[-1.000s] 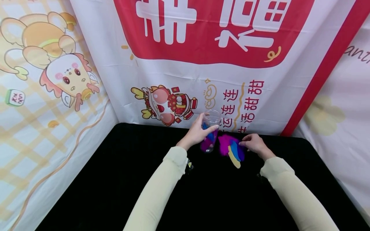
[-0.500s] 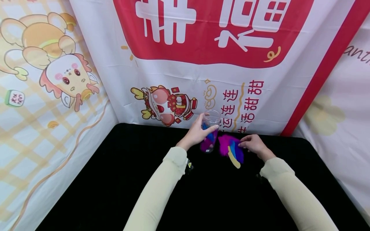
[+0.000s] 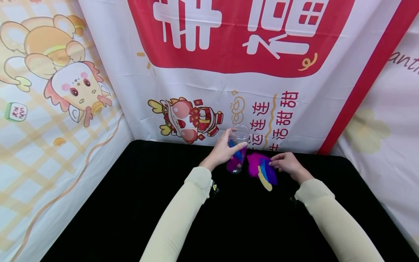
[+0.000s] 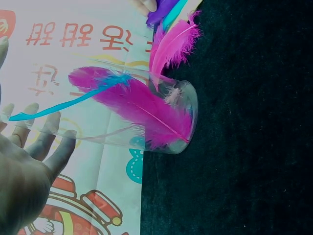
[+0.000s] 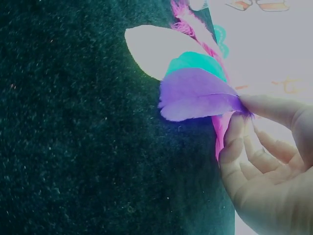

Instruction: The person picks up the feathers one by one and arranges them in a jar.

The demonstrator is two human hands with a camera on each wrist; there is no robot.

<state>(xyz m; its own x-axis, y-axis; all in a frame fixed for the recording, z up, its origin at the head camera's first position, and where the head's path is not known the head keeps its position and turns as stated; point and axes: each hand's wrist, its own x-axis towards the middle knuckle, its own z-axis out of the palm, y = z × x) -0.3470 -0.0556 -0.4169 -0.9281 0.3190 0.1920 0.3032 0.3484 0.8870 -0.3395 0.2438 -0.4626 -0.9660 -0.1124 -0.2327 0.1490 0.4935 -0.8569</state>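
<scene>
My left hand (image 3: pixel 223 150) grips a tall clear cup (image 3: pixel 240 135) near the back edge of the table. Through its wall in the left wrist view show a magenta feather (image 4: pixel 146 110) and a blue feather (image 4: pixel 63 104). To the right of the cup, my right hand (image 3: pixel 288 164) pinches a purple feather (image 5: pixel 195 95) by its quill end between thumb and index finger. Beneath and beside that one are a turquoise feather (image 5: pixel 195 62), a pale yellow feather (image 5: pixel 149 46) and fluffy magenta feathers (image 3: pixel 253 164), fanned out together.
A black cloth (image 3: pixel 157 203) covers the table. Directly behind the cup and feathers hangs a white and red printed curtain (image 3: pixel 209 87). Printed cloth walls (image 3: pixel 39 153) close off the left side and the right side.
My right fingers have shifted slightly left with the purple feather, which has turned a little against the others. The left hand and cup stay in place.
</scene>
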